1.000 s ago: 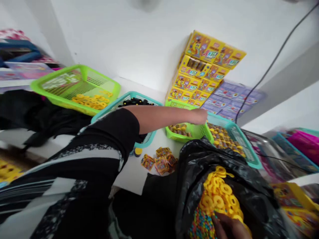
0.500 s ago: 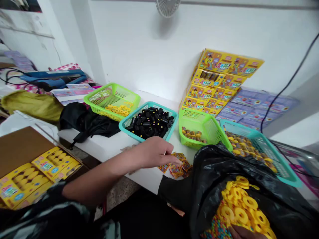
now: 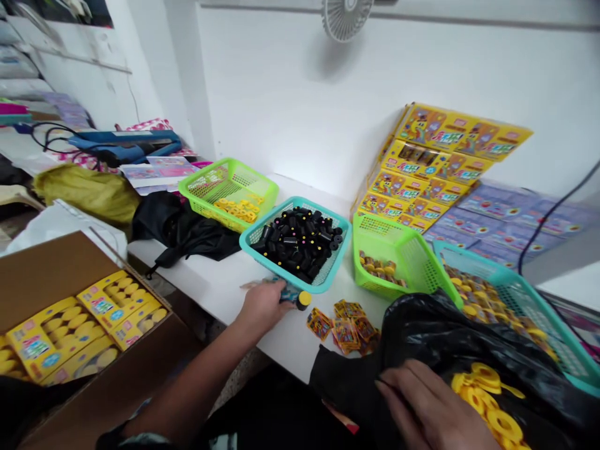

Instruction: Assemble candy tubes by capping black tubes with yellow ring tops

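My left hand reaches across the white table and closes on a small blue item with a yellow cap, just in front of the teal basket of black cylinders. My right hand lies flat, fingers spread, on the black plastic bag in my lap. Yellow rings show in the bag's mouth beside that hand. A small heap of orange and yellow sachets lies on the table between the two hands.
A green basket with yellow rings, a green basket of small brown pieces and a teal basket of yellow pieces line the table. Yellow printed boxes lean on the wall. An open carton of yellow packs sits at left.
My left hand drew back from the far green basket to the table's front and closed on the small blue item. My right hand came out onto the bag's top. The view swung left.
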Motion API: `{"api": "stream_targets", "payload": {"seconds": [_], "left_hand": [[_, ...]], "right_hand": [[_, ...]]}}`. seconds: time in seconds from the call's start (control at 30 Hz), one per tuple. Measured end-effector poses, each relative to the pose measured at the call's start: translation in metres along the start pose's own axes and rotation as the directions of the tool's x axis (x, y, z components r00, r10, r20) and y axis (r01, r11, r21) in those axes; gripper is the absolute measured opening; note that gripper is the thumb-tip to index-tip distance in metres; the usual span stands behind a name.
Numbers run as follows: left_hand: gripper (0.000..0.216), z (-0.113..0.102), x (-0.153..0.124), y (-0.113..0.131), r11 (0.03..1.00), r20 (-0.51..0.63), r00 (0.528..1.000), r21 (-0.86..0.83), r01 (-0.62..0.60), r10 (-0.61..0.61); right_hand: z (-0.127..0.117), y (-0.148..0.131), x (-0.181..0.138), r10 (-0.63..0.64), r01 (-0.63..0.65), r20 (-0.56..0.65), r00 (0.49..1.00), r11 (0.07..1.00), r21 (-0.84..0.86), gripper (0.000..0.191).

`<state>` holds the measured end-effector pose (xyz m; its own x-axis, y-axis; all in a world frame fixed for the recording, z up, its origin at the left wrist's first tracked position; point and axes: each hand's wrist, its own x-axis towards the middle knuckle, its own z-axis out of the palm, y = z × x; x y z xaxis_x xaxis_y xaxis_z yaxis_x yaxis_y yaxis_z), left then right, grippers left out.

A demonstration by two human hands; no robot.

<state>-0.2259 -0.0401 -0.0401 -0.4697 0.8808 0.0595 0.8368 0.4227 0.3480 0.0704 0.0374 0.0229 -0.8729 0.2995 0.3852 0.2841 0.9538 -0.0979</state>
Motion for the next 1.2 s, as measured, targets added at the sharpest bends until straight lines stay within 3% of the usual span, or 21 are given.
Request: {"api": "stream_targets", "payload": {"seconds": [0.1,0.2,0.3,0.37,0.6,0.8,0.87,0.93,1.0,1.07,1.2], "left_hand": [[0.018,0.021,0.007,-0.009,0.999,0.020,0.999,0.010,-0.046,0.046],[0.026,0.032,0.011,-0.013,0.992,0.025,0.992,0.003,-0.123,0.123],[0.030,0.034,0.007,-0.018,0.982,-0.008,0.982,-0.006,-0.188,0.188],[0.024,0.034,0.003,-0.021,0.976,-0.042,0.975,-0.016,-0.218,0.218],[0.003,0.029,-0.005,-0.027,0.967,-0.184,0.965,-0.142,-0.214,0.186],[0.019,0.033,-0.013,-0.009,0.951,-0.195,0.972,-0.251,-0.181,0.134],[0.022,0.040,-0.015,0.003,0.939,-0.141,0.974,-0.275,-0.209,0.175],[0.019,0.047,-0.014,0.018,0.934,-0.086,0.976,-0.284,-0.218,0.202],[0.018,0.054,-0.011,0.031,0.942,-0.046,0.981,-0.275,-0.193,0.187],[0.016,0.059,-0.004,0.040,0.954,-0.018,0.989,-0.259,-0.148,0.149],[0.009,0.063,0.006,0.045,0.960,0.027,0.996,-0.268,-0.079,0.090]], "right_hand": [[0.023,-0.010,0.045,0.004,-0.003,0.104,0.995,1.000,-0.006,0.026],[0.054,-0.022,0.081,0.048,-0.008,0.249,0.967,0.988,-0.157,0.019],[0.080,-0.035,0.107,0.102,0.044,0.398,0.912,0.939,-0.341,0.046],[0.092,-0.043,0.117,0.137,0.052,0.471,0.871,0.930,-0.365,0.050],[0.114,-0.048,0.136,0.281,-0.147,0.479,0.832,0.943,-0.298,0.024],[0.089,-0.041,0.117,0.312,-0.266,0.463,0.830,0.950,-0.163,0.021],[0.073,-0.033,0.102,0.367,-0.366,0.367,0.855,0.928,-0.073,0.022],[0.056,-0.022,0.083,0.455,-0.488,0.223,0.862,0.864,0.122,0.022],[0.040,-0.010,0.063,0.550,-0.562,0.145,0.822,0.747,0.355,0.024],[0.025,0.000,0.043,0.615,-0.598,0.153,0.774,0.629,0.497,0.027],[0.002,0.006,0.005,0.663,-0.636,0.180,0.726,0.549,0.542,0.026]]}}
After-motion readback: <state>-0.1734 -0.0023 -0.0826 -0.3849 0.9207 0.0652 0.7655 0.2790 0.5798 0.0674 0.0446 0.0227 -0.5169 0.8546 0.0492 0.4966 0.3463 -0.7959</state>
